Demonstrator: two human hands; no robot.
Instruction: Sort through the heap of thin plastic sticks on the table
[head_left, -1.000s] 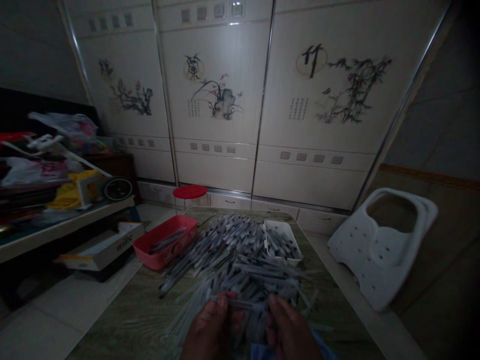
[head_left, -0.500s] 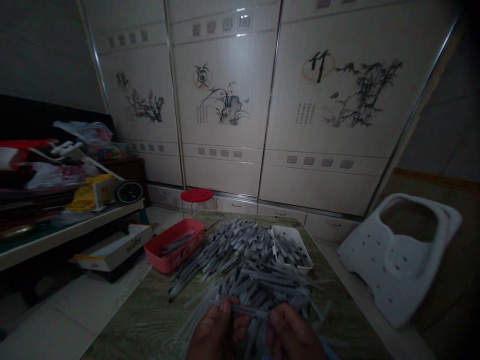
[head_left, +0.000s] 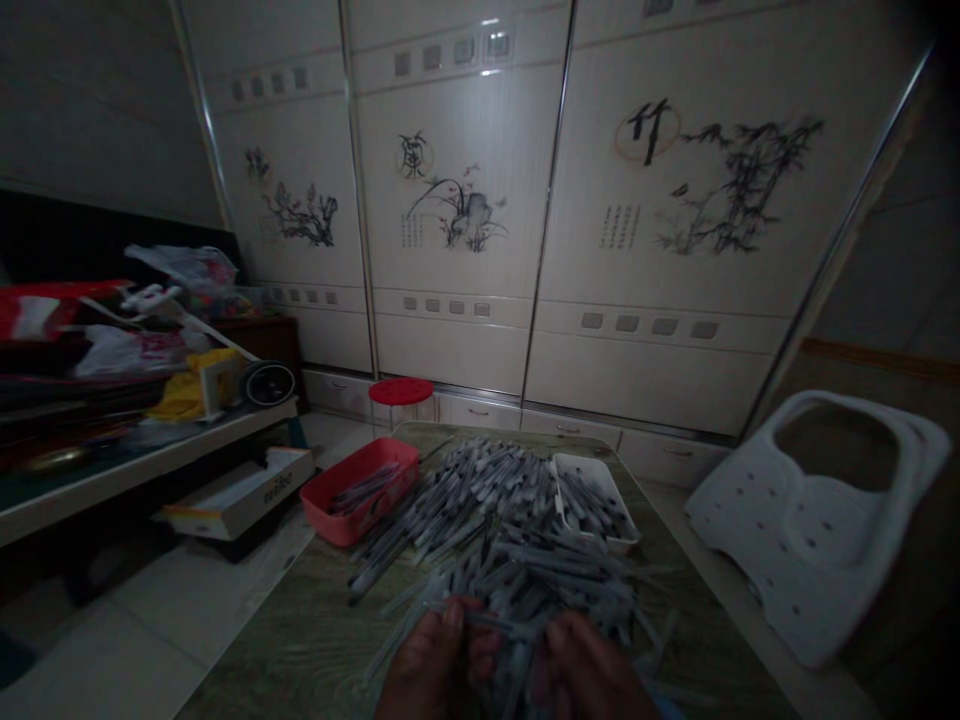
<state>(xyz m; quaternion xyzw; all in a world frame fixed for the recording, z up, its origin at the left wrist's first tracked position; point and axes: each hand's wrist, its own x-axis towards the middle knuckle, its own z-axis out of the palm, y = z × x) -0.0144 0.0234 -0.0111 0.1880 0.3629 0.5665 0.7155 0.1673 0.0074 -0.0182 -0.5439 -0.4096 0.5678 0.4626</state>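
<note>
Head view: my left hand (head_left: 433, 665) is curled narrow, fingertips pinching one slim grey plastic stick (head_left: 480, 619) that runs across toward my right hand (head_left: 585, 675). That right hand is bunched down against the pile, close beside the left. It sits dark and crowded by sticks, so I cannot tell whether it has hold of anything. Under both hands lies a loose heap of slim grey plastic sticks with dark ends (head_left: 495, 530), crossing every which way on a green-brown wood-grain tabletop (head_left: 255, 650). They look light and stiff, probably slippery and quick to roll, so I'd judge mid-shaft the place to pinch, one at a time, clear of its neighbours. Beyond the heap on the right sits a shallow white plastic tray (head_left: 626, 525), packed with more sticks. On the left, a red plastic tray (head_left: 337, 525) holds a smaller bundle. Past the far table edge stands a round red stool (head_left: 401, 391), backed by cream sliding wardrobe doors painted with bamboo and orchids (head_left: 645, 250). Off to the right lies a white perforated moulded plastic seat (head_left: 817, 520); to the left, a long shelf (head_left: 150, 472) is heaped with plastic bags.
</note>
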